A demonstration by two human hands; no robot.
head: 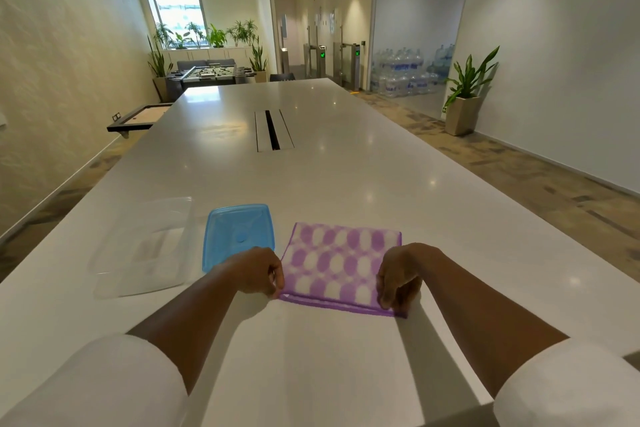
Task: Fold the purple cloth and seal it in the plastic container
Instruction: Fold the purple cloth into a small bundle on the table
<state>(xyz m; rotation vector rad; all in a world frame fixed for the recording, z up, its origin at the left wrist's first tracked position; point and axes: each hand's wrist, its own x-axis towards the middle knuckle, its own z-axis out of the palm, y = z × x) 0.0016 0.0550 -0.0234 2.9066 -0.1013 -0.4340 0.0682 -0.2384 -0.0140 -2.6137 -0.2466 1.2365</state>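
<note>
A purple cloth (341,262) with white ovals lies flat on the white table, folded so two layers show along its near edge. My left hand (256,272) pinches the near left corner of the cloth. My right hand (398,276) pinches the near right corner. A blue lid (237,232) lies flat just left of the cloth, partly behind my left hand. Further left stands the clear plastic container (145,250), open and with nothing visible inside.
The long white table (311,166) stretches away, with a cable slot (273,130) in its middle. Its left edge runs close past the container. Floor, a potted plant (464,97) and stacked water bottles lie off to the right.
</note>
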